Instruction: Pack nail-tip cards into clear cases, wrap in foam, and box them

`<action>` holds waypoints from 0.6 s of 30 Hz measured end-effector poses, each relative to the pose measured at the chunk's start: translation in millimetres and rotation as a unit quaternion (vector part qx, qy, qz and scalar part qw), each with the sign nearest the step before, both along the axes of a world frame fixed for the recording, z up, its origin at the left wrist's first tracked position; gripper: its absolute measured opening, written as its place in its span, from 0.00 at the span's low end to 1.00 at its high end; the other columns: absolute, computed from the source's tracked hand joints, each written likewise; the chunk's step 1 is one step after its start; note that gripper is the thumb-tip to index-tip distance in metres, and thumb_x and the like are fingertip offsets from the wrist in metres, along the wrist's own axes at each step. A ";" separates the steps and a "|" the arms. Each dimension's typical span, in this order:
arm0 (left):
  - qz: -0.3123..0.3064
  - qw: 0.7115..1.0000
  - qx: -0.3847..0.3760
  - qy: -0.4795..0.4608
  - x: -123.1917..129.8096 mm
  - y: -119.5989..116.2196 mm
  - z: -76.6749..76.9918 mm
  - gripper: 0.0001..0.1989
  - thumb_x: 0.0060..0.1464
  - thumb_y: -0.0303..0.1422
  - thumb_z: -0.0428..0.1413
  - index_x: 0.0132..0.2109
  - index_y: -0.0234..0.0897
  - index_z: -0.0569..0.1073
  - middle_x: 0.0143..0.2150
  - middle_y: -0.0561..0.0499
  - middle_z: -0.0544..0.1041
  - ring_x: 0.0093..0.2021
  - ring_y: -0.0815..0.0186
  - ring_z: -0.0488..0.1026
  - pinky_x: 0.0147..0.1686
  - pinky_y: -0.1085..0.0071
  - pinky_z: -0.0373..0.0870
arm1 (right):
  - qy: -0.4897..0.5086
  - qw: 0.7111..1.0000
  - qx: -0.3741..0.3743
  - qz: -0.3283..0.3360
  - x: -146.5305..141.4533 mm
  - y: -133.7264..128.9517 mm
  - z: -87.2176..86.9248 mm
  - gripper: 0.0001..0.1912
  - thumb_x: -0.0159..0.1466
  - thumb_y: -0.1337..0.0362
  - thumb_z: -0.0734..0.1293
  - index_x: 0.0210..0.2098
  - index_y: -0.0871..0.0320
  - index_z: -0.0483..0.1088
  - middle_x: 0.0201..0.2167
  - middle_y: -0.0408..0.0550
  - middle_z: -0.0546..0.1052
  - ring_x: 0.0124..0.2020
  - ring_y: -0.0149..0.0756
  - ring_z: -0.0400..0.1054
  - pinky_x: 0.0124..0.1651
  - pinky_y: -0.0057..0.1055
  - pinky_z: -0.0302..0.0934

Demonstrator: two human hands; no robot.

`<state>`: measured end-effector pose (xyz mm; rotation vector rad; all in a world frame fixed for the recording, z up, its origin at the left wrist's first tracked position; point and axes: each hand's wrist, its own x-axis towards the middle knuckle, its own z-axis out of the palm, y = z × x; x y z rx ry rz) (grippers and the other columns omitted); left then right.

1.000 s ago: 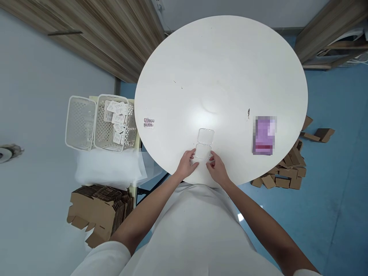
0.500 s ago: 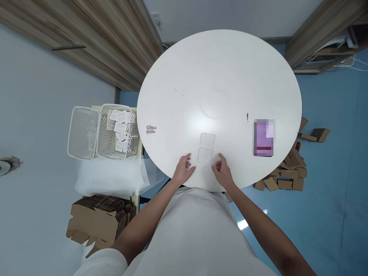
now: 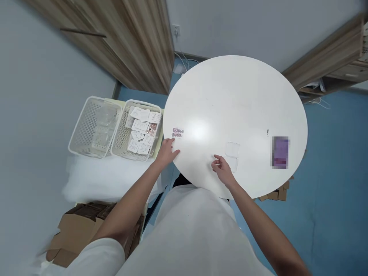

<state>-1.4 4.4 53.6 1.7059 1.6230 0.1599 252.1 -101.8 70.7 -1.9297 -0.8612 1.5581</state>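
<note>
My left hand (image 3: pixel 167 151) is open at the left edge of the round white table, its fingertips just below a small blister pack with pinkish pieces (image 3: pixel 177 132). Whether they touch the pack I cannot tell. My right hand (image 3: pixel 222 168) is above the table's near part with fingers apart and nothing in it. Just right of it lies a clear plastic case (image 3: pixel 232 149), opened flat, its lower half partly behind the hand.
Left of the table (image 3: pixel 235 96) stand a basket of white cards and packs (image 3: pixel 138 156) and a basket of clear cases (image 3: pixel 76 134). Cardboard (image 3: pixel 71 234) is stacked at lower left. A purple item (image 3: pixel 281 152) lies on the table's right side.
The view has shifted left. My left hand has moved left, from beside the clear case to the blister pack. My right hand now sits left of the case, partly in front of it.
</note>
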 end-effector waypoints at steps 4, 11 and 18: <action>-0.053 0.997 -0.022 0.055 -13.3 28.1 -1.0 0.29 0.48 0.31 0.55 0.56 0.36 0.56 0.52 0.42 0.61 0.42 0.61 0.68 0.39 0.67 0.65 | -0.045 0.993 0.002 0.110 -50.0 45.5 -9.8 0.25 0.54 0.60 0.62 0.51 0.52 0.58 0.38 0.45 0.69 0.35 0.32 0.64 0.40 0.34 0.61; -0.085 0.992 -0.003 0.097 -11.7 60.7 -13.6 0.30 0.49 0.28 0.55 0.58 0.36 0.51 0.51 0.41 0.61 0.46 0.58 0.66 0.39 0.69 0.62 | -0.182 0.946 0.119 0.239 -87.0 122.8 -30.5 0.39 0.51 0.61 0.68 0.58 0.53 0.49 0.47 0.50 0.64 0.43 0.39 0.61 0.47 0.40 0.58; -0.116 0.991 0.011 0.071 -10.8 76.0 -27.6 0.29 0.47 0.29 0.57 0.56 0.39 0.54 0.49 0.45 0.61 0.42 0.61 0.67 0.33 0.71 0.63 | -0.272 0.922 0.095 0.257 -109.1 141.6 -44.6 0.39 0.52 0.60 0.67 0.59 0.51 0.47 0.45 0.51 0.61 0.47 0.44 0.57 0.46 0.41 0.57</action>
